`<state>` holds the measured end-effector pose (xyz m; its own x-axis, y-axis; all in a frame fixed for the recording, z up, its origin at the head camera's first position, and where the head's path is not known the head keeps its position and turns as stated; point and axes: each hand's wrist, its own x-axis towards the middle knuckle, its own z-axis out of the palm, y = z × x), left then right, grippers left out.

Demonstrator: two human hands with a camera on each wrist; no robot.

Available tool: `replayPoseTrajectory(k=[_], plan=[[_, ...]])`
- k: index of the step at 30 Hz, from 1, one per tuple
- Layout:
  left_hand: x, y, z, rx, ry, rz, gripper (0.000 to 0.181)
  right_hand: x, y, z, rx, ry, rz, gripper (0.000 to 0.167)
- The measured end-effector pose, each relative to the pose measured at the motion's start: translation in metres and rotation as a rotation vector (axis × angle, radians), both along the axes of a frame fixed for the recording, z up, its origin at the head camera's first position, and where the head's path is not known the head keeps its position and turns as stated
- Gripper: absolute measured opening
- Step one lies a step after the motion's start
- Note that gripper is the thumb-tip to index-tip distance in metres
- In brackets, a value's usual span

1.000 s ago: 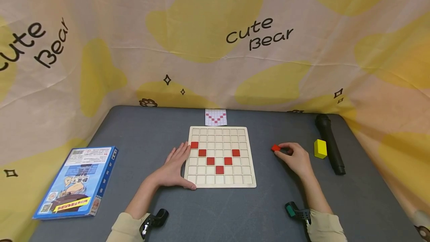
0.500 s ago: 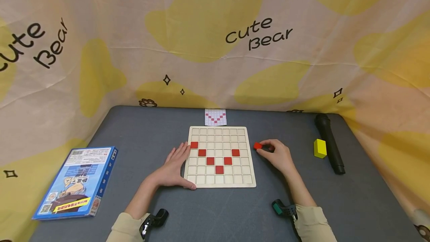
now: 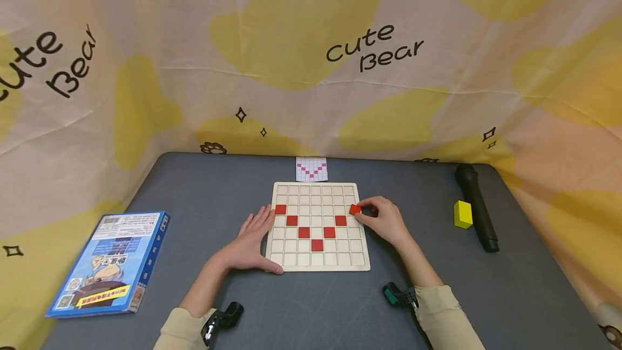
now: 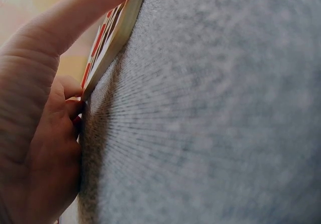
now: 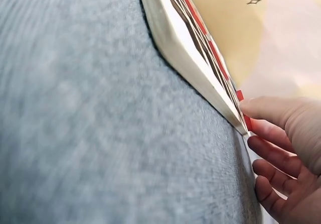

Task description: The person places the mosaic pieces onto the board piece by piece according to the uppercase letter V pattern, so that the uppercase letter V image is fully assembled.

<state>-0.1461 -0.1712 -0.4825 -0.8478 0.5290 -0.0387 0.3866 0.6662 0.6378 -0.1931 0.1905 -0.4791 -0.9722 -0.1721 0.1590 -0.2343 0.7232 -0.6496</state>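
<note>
A pale wooden grid board (image 3: 340, 260) lies in the middle of the grey table, with several red squares set in its cells in a slanting pattern. Along its left edge rests my left hand (image 3: 249, 239), fingers straight and thumb at the near left corner. At the board's right side, my right hand (image 3: 386, 221) pinches a small red block (image 3: 355, 209) between thumb and index finger, over a cell in the right-hand column. The right wrist view shows this red block (image 5: 247, 121) at the board's edge; whether it sits inside the cell I cannot tell.
A small card (image 3: 311, 169) printed with a V of red squares lies behind the board. To the right are a yellow block (image 3: 463, 215) and a black microphone (image 3: 477, 209). A blue box (image 3: 109, 263) lies at the left. A patterned cloth (image 3: 291, 69) hangs behind the table.
My right hand has moved left with the red block, from the bare table on the right to the board's right column. My left hand has stayed in place.
</note>
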Motion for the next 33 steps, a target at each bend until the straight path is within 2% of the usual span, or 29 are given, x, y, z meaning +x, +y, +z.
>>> replayPoseTrajectory(k=[9, 20, 33], plan=[[0.001, 0.0007, 0.0, -0.004, 0.004, 0.001, 0.132, -0.0023, -0.0032, 0.0005, -0.008, 0.005, 0.031, 0.029], [0.0019, 0.001, 0.0014, 0.009, 0.007, -0.01, 0.132, -0.0057, -0.0009, -0.0024, -0.036, -0.037, 0.027, 0.03], [0.0017, -0.0011, -0.0005, -0.001, 0.0, -0.001, 0.131, -0.003, 0.0012, -0.0074, -0.068, -0.058, 0.043, 0.036]])
